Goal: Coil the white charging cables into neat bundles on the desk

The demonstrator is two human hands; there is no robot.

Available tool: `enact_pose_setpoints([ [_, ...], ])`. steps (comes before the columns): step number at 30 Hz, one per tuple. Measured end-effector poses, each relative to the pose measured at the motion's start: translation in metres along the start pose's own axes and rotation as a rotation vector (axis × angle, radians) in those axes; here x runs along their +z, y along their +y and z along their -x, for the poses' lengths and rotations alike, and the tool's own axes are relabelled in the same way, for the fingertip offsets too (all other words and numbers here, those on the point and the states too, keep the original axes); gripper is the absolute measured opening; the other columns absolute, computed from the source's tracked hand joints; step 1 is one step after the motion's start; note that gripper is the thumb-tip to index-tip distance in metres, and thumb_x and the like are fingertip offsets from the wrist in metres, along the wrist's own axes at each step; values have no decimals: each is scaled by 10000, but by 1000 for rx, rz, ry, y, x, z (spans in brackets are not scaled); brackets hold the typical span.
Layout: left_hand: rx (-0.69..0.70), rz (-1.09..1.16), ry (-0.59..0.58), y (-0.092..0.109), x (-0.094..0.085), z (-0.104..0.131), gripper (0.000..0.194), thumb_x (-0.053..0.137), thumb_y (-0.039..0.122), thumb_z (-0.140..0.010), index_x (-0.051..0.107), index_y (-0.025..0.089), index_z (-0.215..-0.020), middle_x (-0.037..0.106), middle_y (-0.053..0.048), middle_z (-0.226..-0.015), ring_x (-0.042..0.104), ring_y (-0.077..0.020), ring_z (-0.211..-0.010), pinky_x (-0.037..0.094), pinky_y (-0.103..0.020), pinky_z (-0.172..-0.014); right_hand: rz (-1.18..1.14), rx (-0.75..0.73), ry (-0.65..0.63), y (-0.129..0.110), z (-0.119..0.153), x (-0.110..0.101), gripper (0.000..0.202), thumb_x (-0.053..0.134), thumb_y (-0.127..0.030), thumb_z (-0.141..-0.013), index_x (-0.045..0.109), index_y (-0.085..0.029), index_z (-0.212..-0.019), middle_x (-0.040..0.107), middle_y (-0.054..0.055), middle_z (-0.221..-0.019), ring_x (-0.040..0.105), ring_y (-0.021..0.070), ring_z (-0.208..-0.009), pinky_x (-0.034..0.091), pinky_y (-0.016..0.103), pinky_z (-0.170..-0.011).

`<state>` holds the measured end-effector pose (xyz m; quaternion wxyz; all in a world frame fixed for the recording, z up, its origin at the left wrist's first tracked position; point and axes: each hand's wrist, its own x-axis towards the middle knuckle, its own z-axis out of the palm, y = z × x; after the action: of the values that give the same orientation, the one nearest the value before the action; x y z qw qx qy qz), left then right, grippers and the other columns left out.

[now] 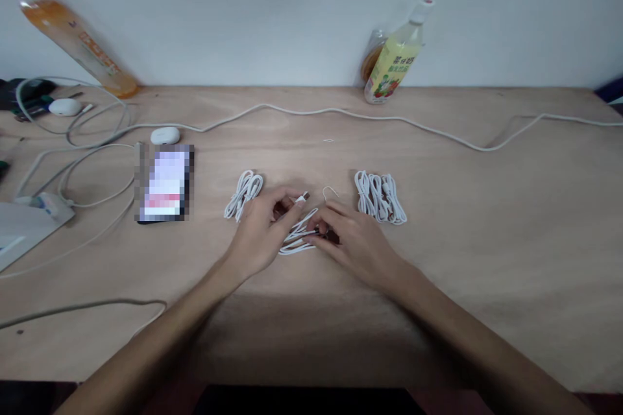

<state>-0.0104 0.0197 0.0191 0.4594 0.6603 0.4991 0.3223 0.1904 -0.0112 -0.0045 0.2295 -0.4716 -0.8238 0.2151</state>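
Note:
A loosely looped white USB cable (296,248) lies on the table between my hands. My left hand (263,224) pinches its plug (302,198), whose metal end points up and to the right. On the other side of the loops, my right hand (353,233) is closed on the cable, with the fingertips partly hidden. A short white twist tie (331,190) sits just beyond my right fingers. Left of my left hand rests a bundled white cable (243,191). Several more bundled cables (379,198) lie side by side to the right of my right hand.
A phone (165,181) with a blurred screen and a white earbud case (165,136) are at left. A long white cord (335,111) crosses the back. An orange drink bottle (78,45) and a yellow drink bottle (396,58) stand by the wall. Wires tangle at far left.

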Motion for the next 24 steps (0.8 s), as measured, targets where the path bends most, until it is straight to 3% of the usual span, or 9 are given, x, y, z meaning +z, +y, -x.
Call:
enact_pose_setpoints([
  [12,3,-6,24,-2,1,0,264,668,413,-988,801,189,-1035,691,5,-750,602,-168,-693,434,-294,-642,217,6,-62,-9,0,-3,126,773,-273,-1013,672,-199,-1024,726,95,-1026,711,273,-894,548,377,-714],
  [18,-1,-10,27,-1,1,1,263,670,410,-989,806,190,-1032,684,6,-739,593,-166,-682,435,-290,-631,110,-4,-55,-8,-1,-5,114,743,-149,-996,646,-207,-1003,701,63,-996,686,243,-875,564,371,-763],
  [24,22,-13,44,-1,0,1,253,648,403,-1001,790,199,-1051,739,-7,-814,636,-177,-723,486,-304,-701,-17,10,21,-5,1,-4,58,681,-211,-1054,629,-228,-1033,696,83,-1084,705,252,-953,586,383,-820],
])
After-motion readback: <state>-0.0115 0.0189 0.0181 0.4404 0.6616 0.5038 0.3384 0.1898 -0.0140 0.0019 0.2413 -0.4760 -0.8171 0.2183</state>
